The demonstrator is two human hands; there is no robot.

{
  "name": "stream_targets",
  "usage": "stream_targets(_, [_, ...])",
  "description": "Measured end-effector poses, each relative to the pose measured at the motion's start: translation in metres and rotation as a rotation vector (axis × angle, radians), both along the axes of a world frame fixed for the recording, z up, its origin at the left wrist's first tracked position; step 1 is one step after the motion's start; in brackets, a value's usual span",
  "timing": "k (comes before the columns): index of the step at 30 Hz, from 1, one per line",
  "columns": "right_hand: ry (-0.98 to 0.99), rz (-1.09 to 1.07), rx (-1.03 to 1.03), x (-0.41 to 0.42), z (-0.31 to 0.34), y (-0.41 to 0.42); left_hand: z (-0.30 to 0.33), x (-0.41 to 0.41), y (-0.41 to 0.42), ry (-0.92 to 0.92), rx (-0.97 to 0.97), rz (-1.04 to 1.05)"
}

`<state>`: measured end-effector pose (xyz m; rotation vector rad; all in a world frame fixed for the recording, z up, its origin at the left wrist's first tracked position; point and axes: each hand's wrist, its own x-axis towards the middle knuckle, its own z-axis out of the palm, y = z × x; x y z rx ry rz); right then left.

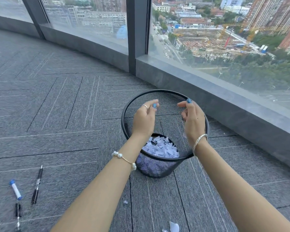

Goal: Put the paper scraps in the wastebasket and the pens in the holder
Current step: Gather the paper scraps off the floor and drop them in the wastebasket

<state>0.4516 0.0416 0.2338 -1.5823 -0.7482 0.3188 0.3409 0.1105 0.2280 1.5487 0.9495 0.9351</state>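
Observation:
A black mesh wastebasket (pixel 157 166) stands on the carpet near the window ledge, with several white paper scraps (pixel 161 148) lying in its bottom. My left hand (pixel 145 118) and my right hand (pixel 192 119) hover over its mouth, fingers apart, with nothing visible in them. A small scrap (pixel 184 135) shows just below my right hand. More scraps lie on the carpet near me: a tiny scrap (pixel 125 202) and a larger scrap (pixel 174 226). At the lower left lie a black pen (pixel 37 186), a white marker with a blue cap (pixel 15 190) and another black pen (pixel 18 215). No holder is in view.
Grey patterned carpet (pixel 65 114) covers the floor. A low grey ledge (pixel 208 91) and tall glass windows (pixel 224 39) run behind and to the right of the basket.

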Motion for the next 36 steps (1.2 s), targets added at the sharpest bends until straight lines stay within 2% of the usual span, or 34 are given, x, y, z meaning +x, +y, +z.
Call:
stream_targets(5, [0.014,0.060,0.003,-0.001,0.001,0.000,-0.001,-0.002,0.001,0.114,0.133,-0.003])
stream_targets(8, [0.035,0.085,0.018,-0.003,0.002,-0.002,-0.001,-0.002,0.000,0.056,0.116,-0.007])
stream_targets(12, [0.092,0.099,0.017,-0.003,0.002,-0.003,-0.001,-0.003,-0.001,0.071,0.112,-0.029])
stream_targets(17, [0.256,0.135,0.062,-0.001,0.000,-0.001,-0.002,-0.003,-0.004,0.088,0.105,-0.049])
stream_targets(28, [0.137,0.125,-0.009,-0.001,0.005,-0.005,0.006,-0.010,-0.007,0.072,0.127,-0.008])
stream_targets(30, [0.217,0.137,-0.041,-0.002,0.007,-0.005,0.010,-0.010,-0.009,0.045,0.134,0.003])
stream_targets(33, [0.513,0.071,0.036,-0.003,0.018,-0.002,0.015,-0.011,-0.012,0.100,0.202,-0.074])
stream_targets(36, [0.566,0.046,0.079,-0.006,0.026,-0.001,0.014,-0.011,-0.017,0.246,0.211,-0.271])
